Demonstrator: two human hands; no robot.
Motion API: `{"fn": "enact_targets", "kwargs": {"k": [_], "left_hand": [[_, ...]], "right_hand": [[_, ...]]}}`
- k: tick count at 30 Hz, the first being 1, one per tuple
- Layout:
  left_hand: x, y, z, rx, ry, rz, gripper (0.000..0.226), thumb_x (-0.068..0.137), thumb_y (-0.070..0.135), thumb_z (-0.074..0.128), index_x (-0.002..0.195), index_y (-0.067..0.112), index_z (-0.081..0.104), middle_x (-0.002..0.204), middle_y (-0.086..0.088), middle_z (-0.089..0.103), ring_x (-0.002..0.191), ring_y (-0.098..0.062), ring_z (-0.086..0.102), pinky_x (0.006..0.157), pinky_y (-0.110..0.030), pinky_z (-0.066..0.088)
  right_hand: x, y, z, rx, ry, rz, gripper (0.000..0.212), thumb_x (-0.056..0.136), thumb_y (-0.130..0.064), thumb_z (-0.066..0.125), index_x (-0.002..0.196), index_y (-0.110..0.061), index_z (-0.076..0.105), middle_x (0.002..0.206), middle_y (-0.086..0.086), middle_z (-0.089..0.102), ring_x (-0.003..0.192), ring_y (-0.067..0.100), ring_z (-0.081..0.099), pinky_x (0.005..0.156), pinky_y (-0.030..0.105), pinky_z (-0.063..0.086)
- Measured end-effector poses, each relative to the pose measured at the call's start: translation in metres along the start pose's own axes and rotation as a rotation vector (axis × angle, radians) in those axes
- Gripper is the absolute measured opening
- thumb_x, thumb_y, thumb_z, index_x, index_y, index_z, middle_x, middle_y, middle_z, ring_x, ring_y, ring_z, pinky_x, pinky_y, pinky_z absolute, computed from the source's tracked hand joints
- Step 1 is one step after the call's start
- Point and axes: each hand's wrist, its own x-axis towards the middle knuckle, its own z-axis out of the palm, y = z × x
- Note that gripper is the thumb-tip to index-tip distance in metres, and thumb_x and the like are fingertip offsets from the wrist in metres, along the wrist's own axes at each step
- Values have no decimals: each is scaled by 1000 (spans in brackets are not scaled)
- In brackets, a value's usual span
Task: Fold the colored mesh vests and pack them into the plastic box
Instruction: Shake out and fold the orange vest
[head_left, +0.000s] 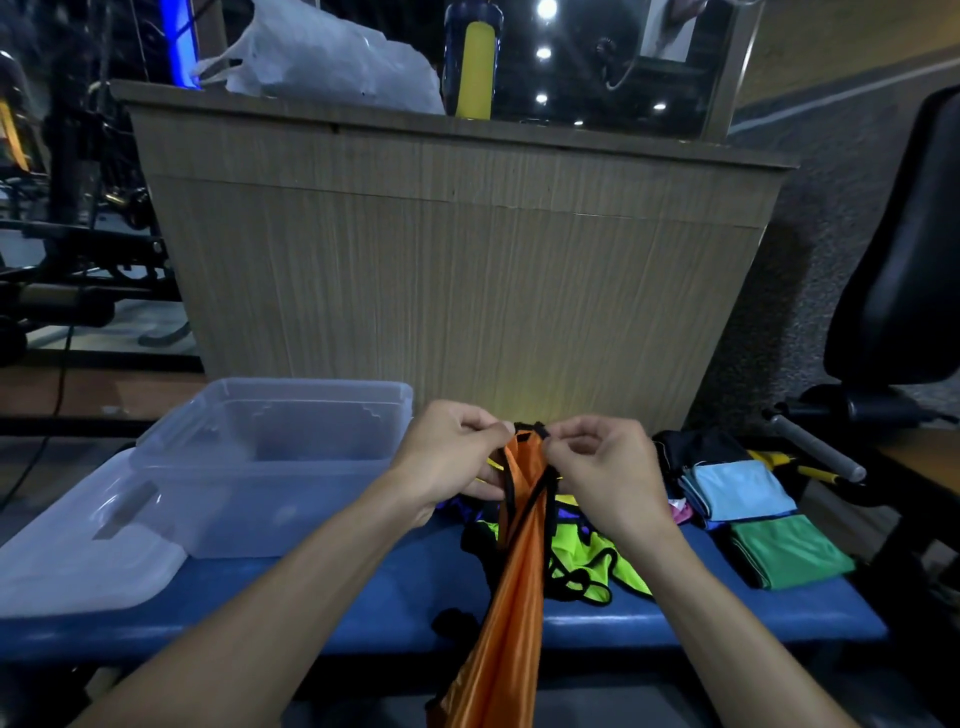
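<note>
Head view. Blue padded bench taken as landmark. Over the middle of the bench the left hand and right hand are raised close together, each with curled fingers pinching the black-trimmed top edge of an orange mesh vest; the vest hangs bunched in a narrow strip, down past the near edge of the bench and out of frame at the bottom. On the bench directly under the hands lies a loose heap with a neon yellow-green vest uppermost, black trim showing, some purple beneath it. At the left end of the bench stands the clear plastic box, open-topped, nothing visible inside, its far wall near the bench's back edge. The box's lid lies flat just beside it, overhanging the left near corner. At the right end: folded light blue cloth and folded green cloth, touching, the green one reaching the right edge. Behind the bench a wooden counter panel closes off the far side. Right of the bench, a black padded gym seat.
</note>
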Motion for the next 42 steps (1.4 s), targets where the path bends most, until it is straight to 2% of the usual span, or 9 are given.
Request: {"fn": "enact_targets", "kwargs": {"k": [4,8,11,13,19,22,29,35,42], "left_hand": [[-3,2,5,-1,19,13,18,98,16,66,95,0,73,85,-22,74,72,-32,75,60,-33,62],[-9,9,4,-150,-87,-14,21,103,8,53,108,-3,71,97,-26,74,82,-29,74,68,-30,62],[-18,13,-2,-250,-198,-24,25,104,5,46,114,1,69,103,-19,76,93,-30,76,77,-36,63],[-24,13,-9,-104,-223,25,28,104,4,45,114,5,70,101,-13,78,91,-28,77,72,-34,63],[-29,1,-44,217,78,476,10,92,10,64,91,14,72,84,-5,75,72,-21,68,56,-31,54],[-41,-3,-42,357,157,708,6,85,18,71,86,24,70,83,3,69,73,-19,63,60,-32,50],[-85,-7,-19,551,174,1126,9,86,17,79,88,14,70,93,8,65,86,-9,57,74,-23,42],[-99,-9,-6,696,50,1230,15,87,26,83,94,15,76,111,9,70,97,-10,58,83,-28,47],[-80,-32,-9,1153,-6,1239,34,89,41,75,116,24,63,128,11,64,97,-14,55,78,-32,51]], "right_hand": [[-8,-3,9,-105,21,-177,5,86,-18,75,90,-17,78,78,-5,77,72,3,72,75,37,61],[-15,-4,8,-271,74,-389,24,83,-27,82,102,-13,77,90,-5,78,85,0,65,73,6,47],[-7,3,-6,-141,52,-397,14,86,-20,80,99,-17,77,87,-10,77,78,2,70,74,18,55],[1,8,-22,-31,-43,-357,9,88,-11,78,94,-17,76,81,-10,75,74,2,71,70,23,55],[32,-13,-89,157,-429,-365,15,86,-7,71,99,0,71,87,7,75,81,11,68,76,18,54],[45,-28,-106,159,-444,-405,14,85,-6,69,98,0,70,88,5,75,83,11,68,79,19,55],[51,-46,-116,55,-429,-470,18,87,-8,70,100,4,70,93,19,74,85,21,71,82,26,58],[52,-54,-108,-16,-368,-477,5,90,-2,72,95,0,73,86,21,73,76,17,69,73,21,57],[47,-64,-101,-28,-378,-488,6,91,-1,72,97,0,73,88,25,71,75,19,68,73,22,56]]}}
